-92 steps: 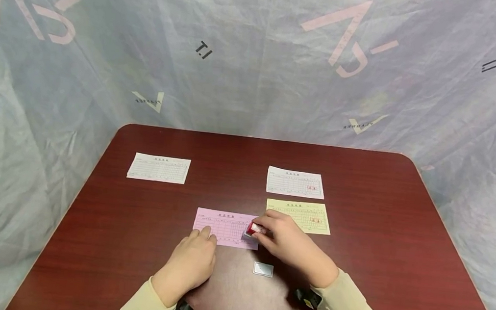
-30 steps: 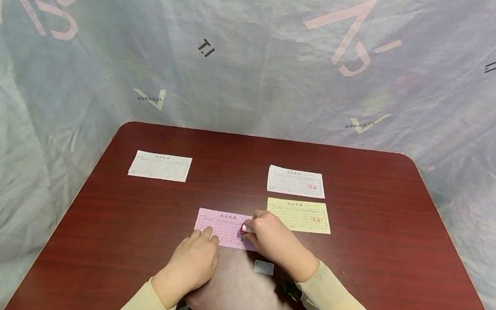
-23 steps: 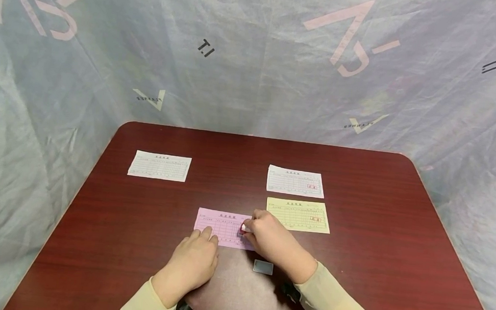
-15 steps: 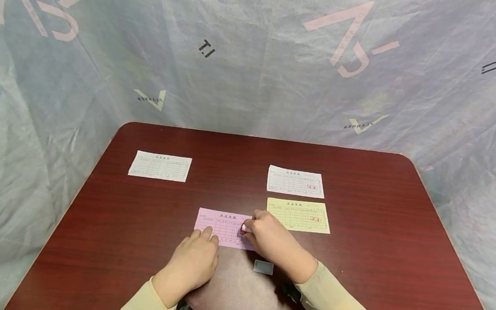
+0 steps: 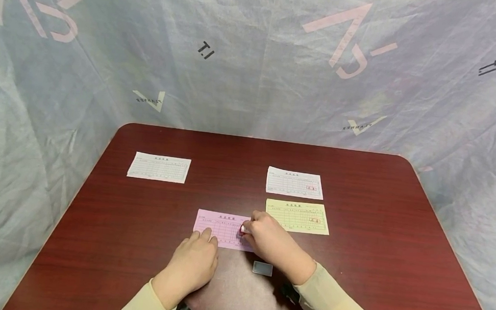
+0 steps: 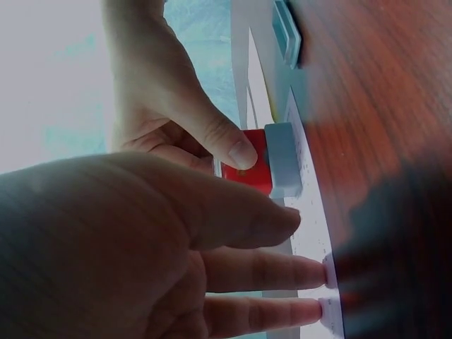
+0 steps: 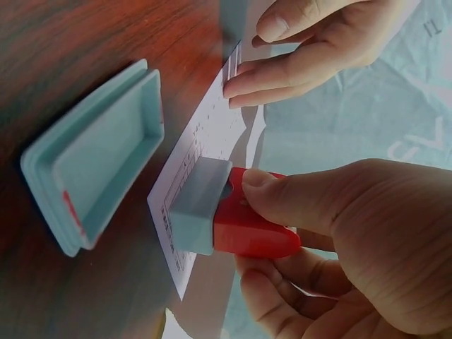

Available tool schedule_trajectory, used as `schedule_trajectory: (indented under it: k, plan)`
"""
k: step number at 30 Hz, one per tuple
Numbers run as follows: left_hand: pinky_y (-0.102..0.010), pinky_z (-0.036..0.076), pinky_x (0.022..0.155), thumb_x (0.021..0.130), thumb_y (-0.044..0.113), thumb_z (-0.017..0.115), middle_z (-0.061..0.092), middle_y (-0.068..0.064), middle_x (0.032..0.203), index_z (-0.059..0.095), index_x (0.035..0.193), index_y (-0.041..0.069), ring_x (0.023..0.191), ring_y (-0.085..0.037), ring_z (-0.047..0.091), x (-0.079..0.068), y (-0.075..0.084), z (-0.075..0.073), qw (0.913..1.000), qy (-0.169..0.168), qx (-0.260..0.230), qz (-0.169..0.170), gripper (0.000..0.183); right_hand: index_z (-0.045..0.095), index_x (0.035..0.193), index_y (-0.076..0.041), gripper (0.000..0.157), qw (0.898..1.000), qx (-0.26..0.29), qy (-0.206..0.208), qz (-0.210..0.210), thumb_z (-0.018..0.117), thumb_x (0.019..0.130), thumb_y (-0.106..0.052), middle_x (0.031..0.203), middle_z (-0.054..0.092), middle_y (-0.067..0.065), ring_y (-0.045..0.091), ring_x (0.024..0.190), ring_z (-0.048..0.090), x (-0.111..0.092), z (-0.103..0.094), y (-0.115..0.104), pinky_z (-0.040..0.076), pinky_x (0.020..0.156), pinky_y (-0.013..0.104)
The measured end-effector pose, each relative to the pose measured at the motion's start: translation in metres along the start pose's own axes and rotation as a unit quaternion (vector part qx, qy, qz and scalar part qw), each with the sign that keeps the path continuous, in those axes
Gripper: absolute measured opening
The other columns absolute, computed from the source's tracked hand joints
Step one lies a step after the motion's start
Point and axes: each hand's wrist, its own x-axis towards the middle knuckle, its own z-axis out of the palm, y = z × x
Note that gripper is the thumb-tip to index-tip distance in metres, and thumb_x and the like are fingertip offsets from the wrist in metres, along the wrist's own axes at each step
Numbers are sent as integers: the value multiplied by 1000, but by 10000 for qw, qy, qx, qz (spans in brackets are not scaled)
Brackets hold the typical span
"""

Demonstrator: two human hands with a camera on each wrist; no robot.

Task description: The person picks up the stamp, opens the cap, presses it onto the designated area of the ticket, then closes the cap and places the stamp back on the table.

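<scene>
As I watch the feeds from my station, the red-and-grey rubber stamp (image 7: 224, 215) stands face down on the right-hand part of the pink form (image 5: 220, 224), its block apparently flush with the paper. The right hand (image 5: 273, 243) pinches it, thumb on one side of the red handle (image 6: 258, 178) and fingers on the other. The left hand (image 5: 192, 261) has its fingers spread and nearly straight, at least two tips resting on the form toward its left end, the thumb clear of the paper. I judge the stamp light and stiff, probably moulded plastic, too sturdy to be hurt by a firm squeeze but smooth enough to twist if pinched loosely. I would hold it where that thumb is, across the broad sides of the handle, and leave the grey base (image 7: 194, 205) alone, since ink there could smear. The form looks thin and limp, likely to slide or crease, so flat fingertips away from the stamp suit it best. Just beyond the form's near right corner, apart from it, the grey cap (image 5: 262, 268) lies hollow side up on the table (image 5: 375, 264), with a red smear on its rim. Farther off, a yellow form (image 5: 287, 215) bears a red stamped mark.
</scene>
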Motion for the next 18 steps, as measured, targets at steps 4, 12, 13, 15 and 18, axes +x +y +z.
schedule_trajectory:
  k: [4,12,13,15,18]
  plan:
    - [-53,51,74,86,15,70,62,-24,114,70,105,-8,96,-41,59,0,-1,1,9999,113,58,87,29,67,73,-9,20,10000,0,-47,69,86,79,-8,70,50,1,17,62,54,0,0,-1,49,57,30]
    - [-53,51,74,86,15,72,63,-24,114,70,105,-7,97,-41,60,0,-1,0,9999,130,61,89,29,68,74,-9,19,10000,-14,-4,21,86,79,-7,70,50,1,16,61,54,0,0,-1,49,57,28]
    - [-53,51,74,86,15,72,63,-24,114,70,105,-8,97,-41,60,0,-1,0,9999,129,52,86,30,68,74,-9,19,10000,1,3,11,86,79,-7,70,50,1,16,61,54,0,-1,-1,49,57,28]
    - [-53,51,74,86,15,72,63,-24,114,70,106,-8,97,-41,60,0,-1,1,9999,126,42,79,30,67,74,-9,19,10000,31,12,-8,86,79,-7,70,50,1,15,61,53,0,-1,-1,48,57,28]
    - [-53,51,75,87,15,71,63,-24,115,70,106,-8,98,-41,60,-1,-1,0,9999,102,34,69,30,66,73,-10,20,10000,67,28,-19,85,80,-6,70,49,0,15,61,52,0,-1,-1,48,56,27]
